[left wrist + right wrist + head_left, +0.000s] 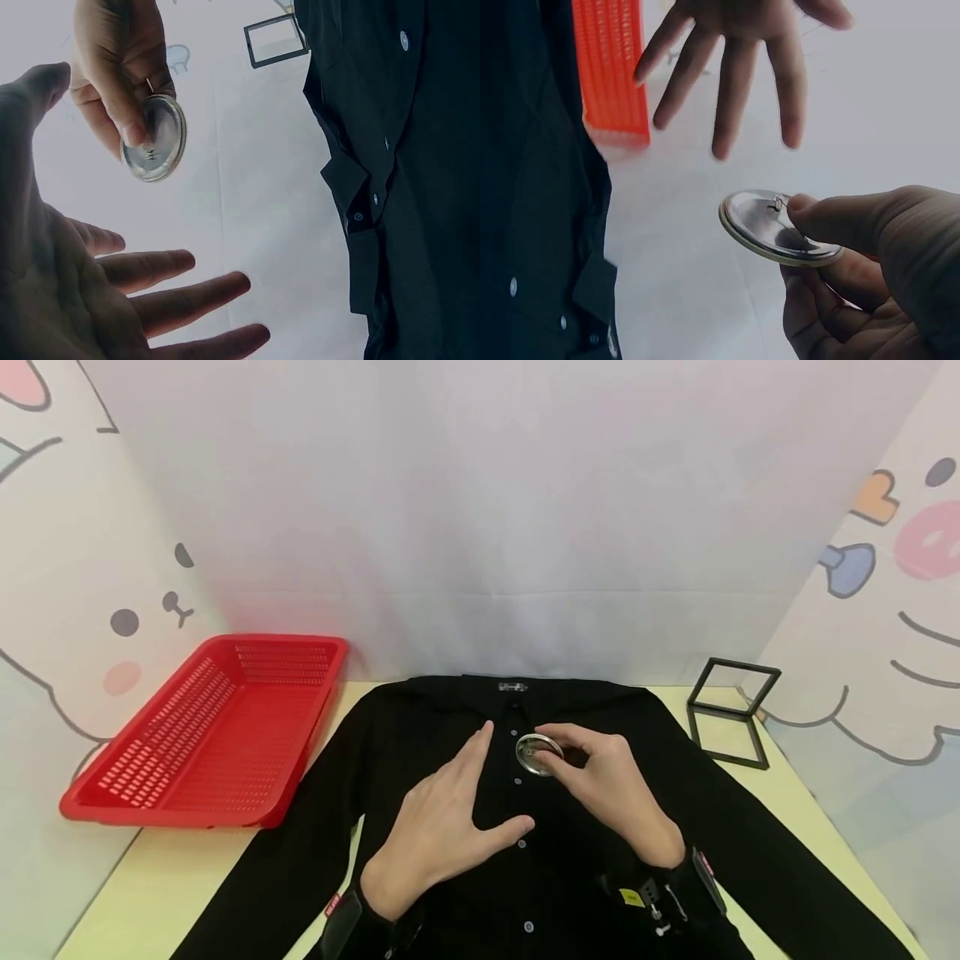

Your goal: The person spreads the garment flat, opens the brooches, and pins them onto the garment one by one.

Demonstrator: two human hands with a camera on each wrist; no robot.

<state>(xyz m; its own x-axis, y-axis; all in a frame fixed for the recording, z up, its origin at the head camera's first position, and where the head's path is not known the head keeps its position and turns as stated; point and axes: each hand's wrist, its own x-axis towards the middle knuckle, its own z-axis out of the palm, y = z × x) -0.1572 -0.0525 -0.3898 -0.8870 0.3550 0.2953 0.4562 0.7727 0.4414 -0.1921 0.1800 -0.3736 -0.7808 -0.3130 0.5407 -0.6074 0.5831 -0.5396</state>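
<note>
My right hand (611,785) pinches a round pin-back button badge (528,754) between thumb and fingers, above the chest of a black shirt (435,735). In the right wrist view, the silvery back of the badge (754,221) faces up, and the thumb lies by its pin. My left hand (442,827) hovers over the shirt to the left of the badge, holding nothing. Its fingers are spread and straight in the left wrist view, apart from the badge (166,139). The shirt lies face up, collar at the back, with white buttons down its middle.
A red plastic basket (240,752) stands at the left, close to the shirt's sleeve. At the back right is a black hinged double frame (722,711) with see-through panes. The pale yellow table (150,877) meets a white backdrop (487,527) behind the shirt.
</note>
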